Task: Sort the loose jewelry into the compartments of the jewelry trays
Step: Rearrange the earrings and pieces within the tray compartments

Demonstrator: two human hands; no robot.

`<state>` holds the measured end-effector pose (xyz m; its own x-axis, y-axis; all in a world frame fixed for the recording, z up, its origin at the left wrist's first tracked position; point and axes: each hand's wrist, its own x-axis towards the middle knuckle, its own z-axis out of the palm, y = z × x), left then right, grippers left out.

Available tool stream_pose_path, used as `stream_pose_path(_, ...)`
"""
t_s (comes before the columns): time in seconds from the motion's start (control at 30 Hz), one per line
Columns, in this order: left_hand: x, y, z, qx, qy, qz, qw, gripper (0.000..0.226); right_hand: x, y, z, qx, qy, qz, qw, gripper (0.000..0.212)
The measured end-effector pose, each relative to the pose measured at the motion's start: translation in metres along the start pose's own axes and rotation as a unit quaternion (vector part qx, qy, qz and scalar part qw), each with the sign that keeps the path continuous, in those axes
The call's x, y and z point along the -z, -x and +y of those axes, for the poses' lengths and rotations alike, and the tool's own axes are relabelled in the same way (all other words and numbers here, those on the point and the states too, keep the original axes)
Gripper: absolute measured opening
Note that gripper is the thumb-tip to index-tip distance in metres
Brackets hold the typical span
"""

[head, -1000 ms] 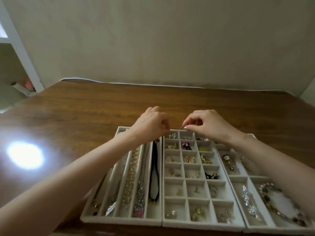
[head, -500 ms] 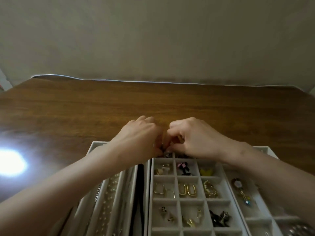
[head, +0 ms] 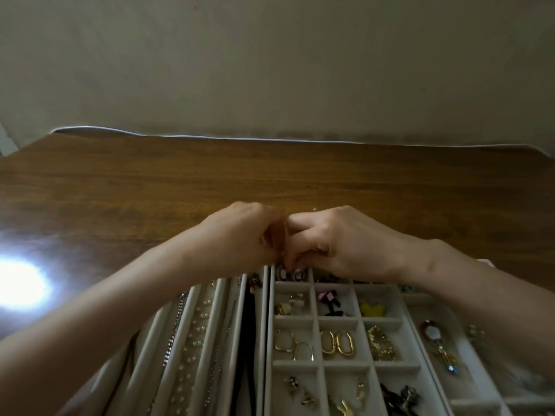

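Left to right:

- Glare spot [head: 21, 283] on the wooden table [head: 150, 181]. No loose pieces are visible on the bare wood.
- Left tray [head: 209, 340] has long slots. It holds a silver chain [head: 171, 334], a pearl strand [head: 195, 334] and a black cord [head: 247, 325], each laid straight in its own lane. My guess is long slots were chosen so the strands don't knot.
- Left hand [head: 237, 235] is at the far edge, over the seam between the left and middle trays. Its fingers are curled in toward the other hand and touch it. I can't tell whether it holds anything because the knuckles hide the tips.
- Middle tray [head: 315, 319] is a grid of small cells. The black-and-white pair [head: 289, 274] sits in the far-left cell, right under the fingertips. That looks like the piece being worked.
- Right hand [head: 351, 238] has its fingers bunched, with a pale-nailed fingertip [head: 297, 269] down at that cell's rim. It's either pinching or just nudging, and I can't tell which.
- Two hands on one tiny cell probably means seating or untangling a pair, one steadying while the other places.
- The nearer cells hold gold hoops [head: 336, 342] and a yellow piece [head: 372, 309], with pairs kept together.
- Right tray [head: 411, 298] has bigger bays. A pendant [head: 432, 333] lies in one, and the right forearm covers part of the tray.

Judgement: most cells are filled, so the sort is well along.
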<state>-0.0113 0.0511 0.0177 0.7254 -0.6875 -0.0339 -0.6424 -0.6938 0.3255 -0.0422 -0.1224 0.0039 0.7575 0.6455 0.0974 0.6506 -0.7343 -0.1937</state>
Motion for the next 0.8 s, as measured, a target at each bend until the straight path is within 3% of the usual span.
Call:
stream_pose_path(0.43, 0.006, -0.004, -0.012, 0.027, 0.036, 0.044, 0.998, 0.013, -0.003, -0.007, -0.019, -0.055, 0.063, 0.036, 0.996, 0.017)
stream_pose_path(0.63, 0.000, -0.004, -0.005, 0.016, 0.041, 0.061, 0.997, 0.007, 0.022, 0.004, -0.006, -0.121, -0.035, 0.027, 0.992, 0.013)
stream_pose_path(0.8, -0.007, -0.003, 0.001, -0.020, 0.064, 0.060, 0.996, 0.011, 0.024, 0.021, 0.009, -0.157, -0.066, -0.056, 0.984, 0.010)
